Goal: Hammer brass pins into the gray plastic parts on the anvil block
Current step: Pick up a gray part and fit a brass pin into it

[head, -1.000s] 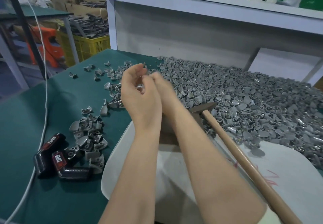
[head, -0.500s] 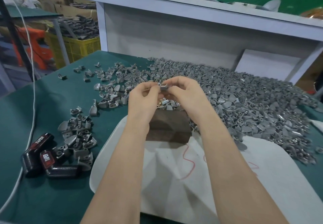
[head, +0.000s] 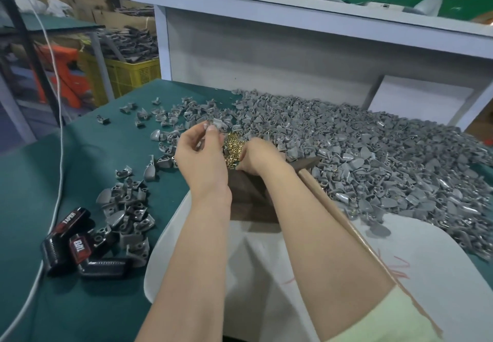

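While my left hand (head: 204,160) pinches a small gray plastic part (head: 218,125) beyond the dark anvil block (head: 250,195), my right hand (head: 262,159), nearer, curls into the loose brass pins (head: 234,144) heaped between both hands; whether it grips one, I cannot tell.

On the green felt-covered table (head: 80,301), the left hand (head: 202,160) was raised, thumb and forefinger pinching a small gray plastic part (head: 206,125). The right hand (head: 256,157) curled its fingers down into a little heap of brass pins (head: 233,145); whether it gripped one could not be told. A wooden-handled hammer (head: 333,208) lay along the right forearm, its head near the dark brown anvil block (head: 248,200). A broad mound of loose gray plastic parts (head: 360,160) spread to the right.
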`<action>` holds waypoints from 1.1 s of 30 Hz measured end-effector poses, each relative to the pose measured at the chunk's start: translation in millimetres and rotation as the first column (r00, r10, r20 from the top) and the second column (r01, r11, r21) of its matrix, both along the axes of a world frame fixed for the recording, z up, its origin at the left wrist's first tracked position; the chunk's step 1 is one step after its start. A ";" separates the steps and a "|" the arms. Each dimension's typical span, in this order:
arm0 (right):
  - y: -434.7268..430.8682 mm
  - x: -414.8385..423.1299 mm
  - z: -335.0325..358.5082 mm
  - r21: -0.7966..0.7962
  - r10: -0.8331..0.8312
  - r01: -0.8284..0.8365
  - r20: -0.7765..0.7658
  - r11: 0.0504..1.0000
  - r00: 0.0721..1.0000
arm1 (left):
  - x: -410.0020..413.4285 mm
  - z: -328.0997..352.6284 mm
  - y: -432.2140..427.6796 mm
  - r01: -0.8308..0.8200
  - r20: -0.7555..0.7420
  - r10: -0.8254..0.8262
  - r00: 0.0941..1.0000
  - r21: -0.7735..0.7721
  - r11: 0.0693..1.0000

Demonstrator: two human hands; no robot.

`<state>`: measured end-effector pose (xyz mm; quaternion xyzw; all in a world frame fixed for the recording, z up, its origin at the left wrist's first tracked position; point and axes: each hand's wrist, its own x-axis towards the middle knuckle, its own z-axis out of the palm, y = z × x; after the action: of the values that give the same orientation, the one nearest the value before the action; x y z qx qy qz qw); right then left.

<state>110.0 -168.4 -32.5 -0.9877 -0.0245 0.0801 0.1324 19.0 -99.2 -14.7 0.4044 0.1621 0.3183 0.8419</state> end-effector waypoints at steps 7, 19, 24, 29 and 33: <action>4.8 15.4 -4.3 -0.095 0.073 -0.077 -0.044 0.993 0.996 | -1.1 0.1 -3.4 0.013 0.002 -0.013 1.000 -0.013 1.000; -3.4 3.2 3.2 0.156 -0.063 0.043 0.127 0.987 0.990 | -2.8 -1.7 -6.5 0.100 -0.040 -0.096 0.995 0.107 0.989; -53.4 -34.8 24.0 0.703 -0.211 -0.053 0.284 0.709 0.935 | -4.0 -6.6 -14.9 0.275 -0.185 -0.206 0.961 0.572 0.773; -98.6 -80.7 22.3 0.824 -0.245 -0.046 0.221 0.565 0.944 | -9.5 -11.5 -29.7 0.447 -0.424 -0.145 0.894 0.828 0.338; -102.0 -96.5 11.6 0.848 -0.268 -0.023 0.193 0.530 0.944 | -12.1 -13.4 -32.8 0.536 -0.538 0.055 0.841 0.843 0.037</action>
<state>13.5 -270.4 -20.9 -0.8012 -0.0096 -0.1020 0.5896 6.9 -132.0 -28.1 0.9411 0.0118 0.0902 0.3256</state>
